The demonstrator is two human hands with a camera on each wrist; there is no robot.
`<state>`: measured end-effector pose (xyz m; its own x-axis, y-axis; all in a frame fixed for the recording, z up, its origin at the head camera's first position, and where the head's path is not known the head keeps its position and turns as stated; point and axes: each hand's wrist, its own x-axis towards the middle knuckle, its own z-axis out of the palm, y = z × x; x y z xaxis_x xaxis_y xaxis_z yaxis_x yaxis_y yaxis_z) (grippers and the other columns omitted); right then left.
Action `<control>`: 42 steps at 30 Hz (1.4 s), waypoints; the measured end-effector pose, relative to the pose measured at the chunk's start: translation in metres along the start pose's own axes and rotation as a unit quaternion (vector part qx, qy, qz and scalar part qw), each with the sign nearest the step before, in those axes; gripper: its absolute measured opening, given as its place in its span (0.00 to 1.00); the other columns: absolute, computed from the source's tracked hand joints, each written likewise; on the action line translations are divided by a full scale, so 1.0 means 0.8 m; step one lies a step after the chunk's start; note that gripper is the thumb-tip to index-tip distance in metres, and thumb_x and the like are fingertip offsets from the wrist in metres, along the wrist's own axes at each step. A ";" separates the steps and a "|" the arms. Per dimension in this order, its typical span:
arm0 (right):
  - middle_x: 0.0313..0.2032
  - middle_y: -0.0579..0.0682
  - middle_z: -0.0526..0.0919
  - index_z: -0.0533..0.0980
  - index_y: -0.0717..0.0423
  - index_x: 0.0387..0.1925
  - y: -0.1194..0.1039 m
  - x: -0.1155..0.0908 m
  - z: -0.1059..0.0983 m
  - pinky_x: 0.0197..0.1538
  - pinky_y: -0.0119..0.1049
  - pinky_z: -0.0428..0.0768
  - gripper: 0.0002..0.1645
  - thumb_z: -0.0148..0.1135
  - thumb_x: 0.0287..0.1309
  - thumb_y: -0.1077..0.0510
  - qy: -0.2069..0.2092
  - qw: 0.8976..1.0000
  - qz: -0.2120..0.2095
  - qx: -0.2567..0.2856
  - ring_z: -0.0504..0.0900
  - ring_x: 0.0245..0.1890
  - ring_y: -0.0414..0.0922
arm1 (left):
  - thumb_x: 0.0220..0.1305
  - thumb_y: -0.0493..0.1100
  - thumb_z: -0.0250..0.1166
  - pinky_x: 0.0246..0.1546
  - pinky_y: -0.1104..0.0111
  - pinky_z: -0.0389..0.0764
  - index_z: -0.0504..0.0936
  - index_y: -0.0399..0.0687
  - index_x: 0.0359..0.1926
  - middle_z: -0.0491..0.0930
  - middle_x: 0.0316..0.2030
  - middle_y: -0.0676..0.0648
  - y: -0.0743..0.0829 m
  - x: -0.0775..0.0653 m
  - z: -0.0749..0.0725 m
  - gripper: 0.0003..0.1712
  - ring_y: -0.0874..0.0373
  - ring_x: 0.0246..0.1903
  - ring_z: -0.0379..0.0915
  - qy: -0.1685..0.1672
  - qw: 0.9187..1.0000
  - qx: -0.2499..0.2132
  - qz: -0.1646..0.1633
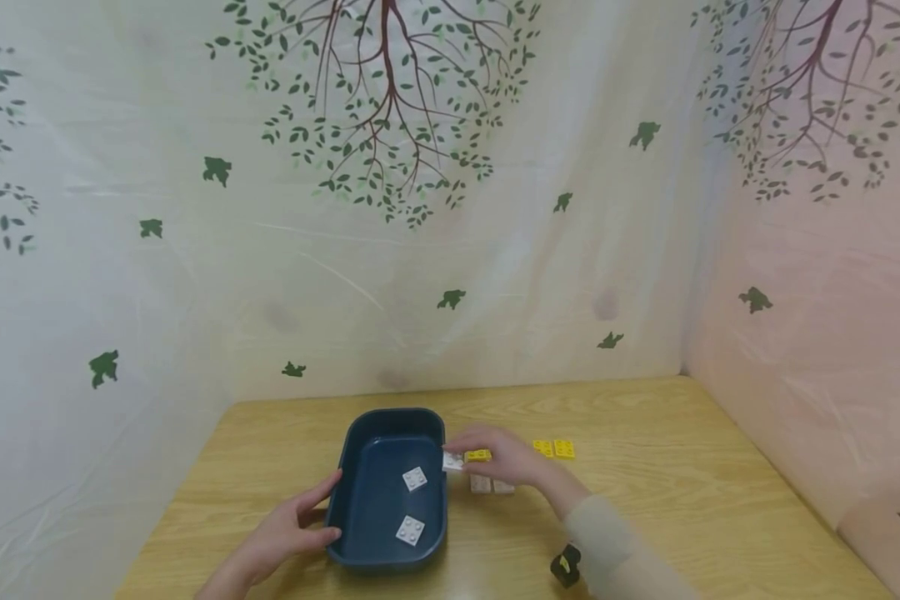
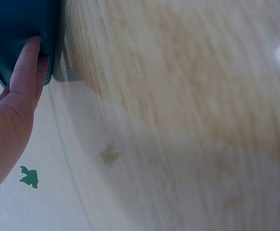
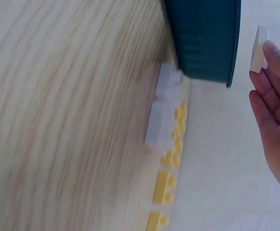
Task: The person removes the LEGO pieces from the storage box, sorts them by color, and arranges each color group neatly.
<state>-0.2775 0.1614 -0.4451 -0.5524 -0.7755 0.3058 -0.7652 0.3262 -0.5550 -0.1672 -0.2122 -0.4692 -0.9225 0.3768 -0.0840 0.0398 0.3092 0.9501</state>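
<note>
A navy blue plastic tub (image 1: pixel 390 562) stands on the table with two white building blocks (image 1: pixel 410 530) lying flat inside, studs up. My left hand (image 1: pixel 288 527) rests against the tub's left side, its straight fingers on the outer wall and its thumb at the rim. In the left wrist view a finger (image 2: pixel 27 67) lies along that wall. Above the tub's right rim, my right hand (image 1: pixel 498 454) pinches a white block (image 1: pixel 452 461) between thumb and fingers. The right wrist view shows this block (image 3: pixel 259 50) raised off the table.
Right of the tub, two more white blocks (image 1: pixel 492 484) sit on the wooden table (image 1: pixel 690 492). Several yellow blocks (image 1: pixel 563 449) form a row behind them, partly hidden by the right hand. A small black object (image 1: pixel 566 567) lies near the right sleeve. Leaf-printed sheets surround the table.
</note>
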 end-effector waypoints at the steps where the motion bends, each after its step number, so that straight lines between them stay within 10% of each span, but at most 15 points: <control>1: 0.54 0.48 0.83 0.80 0.56 0.58 0.003 -0.004 -0.002 0.59 0.42 0.76 0.22 0.67 0.60 0.62 0.001 1.000 0.002 -0.001 0.79 0.55 0.45 | 0.64 0.39 0.68 0.53 0.65 0.79 0.51 0.40 0.77 0.47 0.72 0.25 0.000 0.000 0.000 0.48 0.29 0.62 0.65 -0.001 1.000 0.000 0.000; 42: 0.51 0.51 0.83 0.82 0.53 0.52 0.060 -0.108 -0.045 0.57 0.56 0.75 0.17 0.66 0.60 0.61 -0.006 0.990 0.135 -0.042 0.79 0.53 0.53 | 0.64 0.40 0.68 0.55 0.60 0.78 0.51 0.41 0.77 0.46 0.73 0.26 0.003 -0.003 0.001 0.48 0.29 0.62 0.65 -0.002 1.000 0.005 -0.007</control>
<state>-0.2784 0.2636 -0.4700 -0.7371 -0.6598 0.1459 -0.6150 0.5656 -0.5495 -0.1643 -0.2116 -0.4670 -0.9216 0.3755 -0.0982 0.0312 0.3237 0.9456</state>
